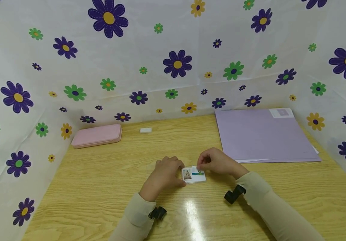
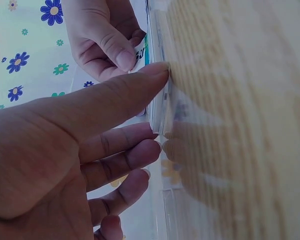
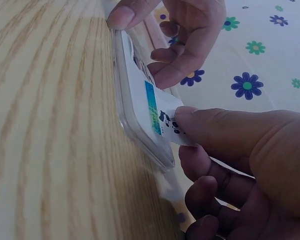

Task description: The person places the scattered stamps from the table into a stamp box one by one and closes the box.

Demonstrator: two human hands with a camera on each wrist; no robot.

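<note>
I have the case (image 3: 135, 90) lying flat on the table (image 1: 100, 187), between the two hands and well in from the near edge. My left hand (image 1: 166, 172) grips its left end, thumb at the near side and fingertips at the far side; I take that as a brace, so the case cannot slide or turn. The right hand (image 1: 216, 163) pinches the slip (image 3: 170, 110) between thumb and forefinger at its outer end, the other fingers bent below without holding anything I can make out. The slip's inner end, with a teal band (image 3: 152, 107), meets the case's white face while the pinched end tilts up, so I judge the grip is kept at the margin to leave the printed part uncovered. I cannot tell whether that inner end is stuck down or merely resting. The small photo (image 1: 187, 173) sits beside the slip, close to the left fingers, so sideways room on the case looks tight. Off the case's left end I make out a clear sheet (image 1: 150, 169), partly behind the hand. The folder (image 1: 260, 135) bounds the right arm on the far right, near the wrist; the pencil box (image 1: 97, 134) and eraser (image 1: 145, 130) stand well apart at the back. My easiest room is upward, or toward the near side, where the wood runs on.
</note>
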